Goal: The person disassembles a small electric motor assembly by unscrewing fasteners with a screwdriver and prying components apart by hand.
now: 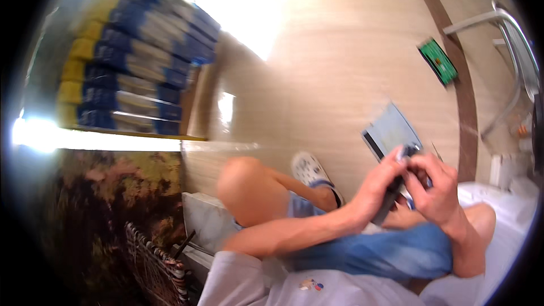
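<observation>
Both my hands are closed in front of my lap around a dark elongated object point(387, 206), whose kind I cannot make out. My left hand point(375, 188) grips it from the left, its thumb near the upper end. The curled fingers of my right hand point(435, 188) press on that same end from the right. Fingers hide the middle of the object, and its lower part slants down toward my left wrist. Just beyond my hands, a light blue-grey flat panel point(394, 129) with a black strip along one edge lies on the floor.
A green rectangular piece with a dark edge point(438, 62) rests on the floor, near a metal-framed chair point(510, 28). Blue and yellow packages point(124, 68) are stacked at the far left. Below them are a patterned dark surface point(102, 204) and a woven basket-like thing point(156, 260).
</observation>
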Tool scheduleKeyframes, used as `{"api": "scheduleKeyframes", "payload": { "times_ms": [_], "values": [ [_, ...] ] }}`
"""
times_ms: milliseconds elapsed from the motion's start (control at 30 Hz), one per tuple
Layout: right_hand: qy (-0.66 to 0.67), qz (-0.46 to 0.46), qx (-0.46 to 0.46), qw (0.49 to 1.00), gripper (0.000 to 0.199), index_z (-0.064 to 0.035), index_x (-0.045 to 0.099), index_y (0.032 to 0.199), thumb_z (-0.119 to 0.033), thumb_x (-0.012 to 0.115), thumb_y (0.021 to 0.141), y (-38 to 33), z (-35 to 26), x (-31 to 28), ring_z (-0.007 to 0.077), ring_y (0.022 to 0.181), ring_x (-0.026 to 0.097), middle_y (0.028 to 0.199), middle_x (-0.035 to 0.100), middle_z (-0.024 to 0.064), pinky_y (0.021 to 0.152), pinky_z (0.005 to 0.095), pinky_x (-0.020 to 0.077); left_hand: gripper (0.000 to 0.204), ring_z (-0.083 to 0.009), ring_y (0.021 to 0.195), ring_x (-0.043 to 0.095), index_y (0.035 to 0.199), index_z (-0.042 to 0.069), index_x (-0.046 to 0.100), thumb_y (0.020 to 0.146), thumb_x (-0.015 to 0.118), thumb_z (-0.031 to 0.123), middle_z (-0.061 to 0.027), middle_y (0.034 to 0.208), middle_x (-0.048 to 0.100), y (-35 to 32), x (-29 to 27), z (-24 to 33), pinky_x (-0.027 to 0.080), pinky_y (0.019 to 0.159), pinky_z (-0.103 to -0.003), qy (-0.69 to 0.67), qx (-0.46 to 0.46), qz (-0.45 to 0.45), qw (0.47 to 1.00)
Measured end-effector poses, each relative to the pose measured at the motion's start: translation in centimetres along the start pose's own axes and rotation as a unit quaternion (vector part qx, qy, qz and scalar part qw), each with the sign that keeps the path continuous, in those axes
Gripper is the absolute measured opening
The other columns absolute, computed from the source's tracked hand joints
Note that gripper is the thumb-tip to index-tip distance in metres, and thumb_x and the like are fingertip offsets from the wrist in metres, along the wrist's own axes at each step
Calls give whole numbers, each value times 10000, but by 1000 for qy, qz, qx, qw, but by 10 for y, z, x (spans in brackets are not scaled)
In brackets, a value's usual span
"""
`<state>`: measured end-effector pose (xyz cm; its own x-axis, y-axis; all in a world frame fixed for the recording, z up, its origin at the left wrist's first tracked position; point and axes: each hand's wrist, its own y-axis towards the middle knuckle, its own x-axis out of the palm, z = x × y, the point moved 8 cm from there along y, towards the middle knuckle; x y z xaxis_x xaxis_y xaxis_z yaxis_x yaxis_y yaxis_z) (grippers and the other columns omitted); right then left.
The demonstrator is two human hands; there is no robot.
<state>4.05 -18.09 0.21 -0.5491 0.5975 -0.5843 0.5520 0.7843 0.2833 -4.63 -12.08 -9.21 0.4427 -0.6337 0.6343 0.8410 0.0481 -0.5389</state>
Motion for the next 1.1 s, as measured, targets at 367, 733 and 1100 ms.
{"api": "scheduleKeyframes", "payload": {
  "times_ms": [367, 733, 1100],
  "values": [
    [129, 86, 149, 976, 98, 25, 623, 943, -25, 667, 872, 0, 44, -27, 95, 561, 576, 747, 629, 63, 476, 259, 457, 609, -134, 714, 626, 1173, 80, 582, 950, 481, 638, -36, 1008, 620, 7, 1, 8, 510, 569, -279, -39, -43, 39, 998],
    [-114, -105, 180, 971, 186, 36, 681, 955, -50, 603, 810, -9, 179, 45, 419, 796, 688, 844, 688, 254, 753, 479, 541, 618, -170, 798, 659, 1351, 142, 527, 972, 395, 612, -44, 1162, 644, -1, 2, 69, 546, 643, -333, -122, 41, -8, 992],
    [-203, -218, 194, 935, 204, -5, 705, 913, -92, 554, 807, -30, 264, 106, 417, 861, 689, 881, 703, 238, 798, 492, 551, 652, -219, 768, 662, 1172, 15, 578, 952, 413, 607, -141, 1040, 652, -18, -9, 152, 554, 638, -359, -153, 202, -52, 966]
  ]
}}
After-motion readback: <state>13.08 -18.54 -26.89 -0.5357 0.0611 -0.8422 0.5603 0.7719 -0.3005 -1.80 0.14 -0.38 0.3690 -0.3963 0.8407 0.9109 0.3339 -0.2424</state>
